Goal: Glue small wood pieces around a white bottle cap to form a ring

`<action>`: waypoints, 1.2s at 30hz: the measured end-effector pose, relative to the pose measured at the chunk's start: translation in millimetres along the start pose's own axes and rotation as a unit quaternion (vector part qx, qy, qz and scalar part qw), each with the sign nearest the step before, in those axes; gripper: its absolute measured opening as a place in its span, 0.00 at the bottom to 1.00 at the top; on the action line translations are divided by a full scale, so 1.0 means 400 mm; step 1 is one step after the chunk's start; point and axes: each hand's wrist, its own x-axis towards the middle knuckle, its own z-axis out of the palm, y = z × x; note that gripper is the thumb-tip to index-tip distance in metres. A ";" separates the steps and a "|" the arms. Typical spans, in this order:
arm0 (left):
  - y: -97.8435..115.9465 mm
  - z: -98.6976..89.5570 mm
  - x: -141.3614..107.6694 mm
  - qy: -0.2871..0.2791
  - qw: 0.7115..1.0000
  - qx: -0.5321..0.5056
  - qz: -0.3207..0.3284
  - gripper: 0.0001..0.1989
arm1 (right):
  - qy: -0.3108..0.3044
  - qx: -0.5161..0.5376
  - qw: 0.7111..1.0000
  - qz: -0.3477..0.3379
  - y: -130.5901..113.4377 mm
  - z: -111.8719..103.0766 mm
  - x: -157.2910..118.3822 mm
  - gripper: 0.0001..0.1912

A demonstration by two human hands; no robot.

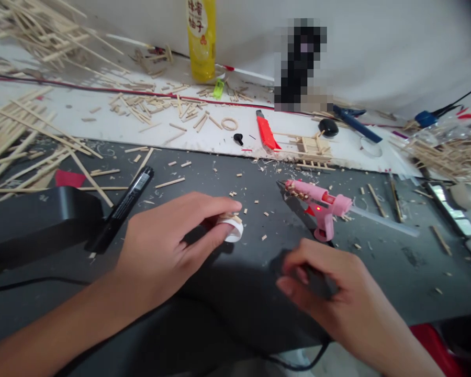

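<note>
The left hand point(168, 235) holds a white ring point(236, 233) between thumb and fingers, with small wood bits point(233, 217) on its top. The ring is left of the pink glue gun point(324, 205). The right hand point(337, 293) is just in front of the glue gun, loosely curled, with a narrow gap between thumb and finger. The glue gun lies on the dark surface point(204, 180), its red light glowing, and a clear glue stick point(387, 220) pokes out of its back end. Far left of the glue gun are a black pen point(121, 209) and a black box point(35, 220). Behind the glue gun lie a red knife point(266, 131) and a little wood frame point(314, 149). A yellow bottle point(202, 50) stands farther behind it, to the left.
</note>
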 end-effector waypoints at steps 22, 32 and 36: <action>-0.030 0.045 -0.006 -0.103 0.971 -0.180 -0.119 0.07 | 0.172 0.176 0.962 0.121 0.250 -0.018 0.066 0.19; -0.043 0.066 -0.010 -0.129 0.934 -0.291 -0.160 0.08 | 0.000 0.154 0.980 -0.122 0.185 -0.002 0.085 0.15; -0.046 0.073 -0.011 -0.129 0.933 -0.288 -0.172 0.09 | -0.001 0.106 0.982 -0.159 0.154 -0.006 0.102 0.09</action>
